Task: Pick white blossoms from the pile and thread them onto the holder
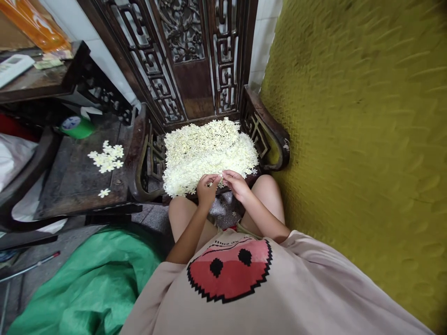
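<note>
A thick spread of small white artificial-looking flowers (209, 149) covers the seat of a dark carved wooden chair (195, 88) in front of me. Over its near edge, my left hand (206, 188) and my right hand (238, 184) meet with fingertips pinched. Between them is a small white flower (220, 175), partly hidden by the fingers of both hands. Both forearms rest low, above my bare knees.
Left, a second wooden chair (70, 181) bears several loose flowers (106, 157) and a green tape roll (77, 126). A wooden table (38, 83) holds a white remote (14, 67). Green cloth (98, 284) lies on the floor. A yellow textured surface (359, 139) stands at right.
</note>
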